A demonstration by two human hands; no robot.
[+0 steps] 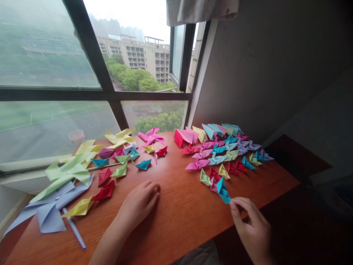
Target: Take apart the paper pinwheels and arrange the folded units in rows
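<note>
Between thumb and index finger, my right hand pinches one end of a blue paper boat, held tilted over the table's right side. Right behind it lies a pink paper boat, partly covered by the blue one. A pale green paper boat and a yellow paper boat sit close by. My left hand rests on the wooden table with loosely bent fingers, thumb apart from the index finger, and nothing visible in it. Nearest to it are a red paper boat and a blue paper boat.
Rows of paper cranes and folded paper planes fill the back right. Large paper pinwheels, including a lilac pinwheel and a green pinwheel, line the left side. A window borders the table behind; a grey wall stands right.
</note>
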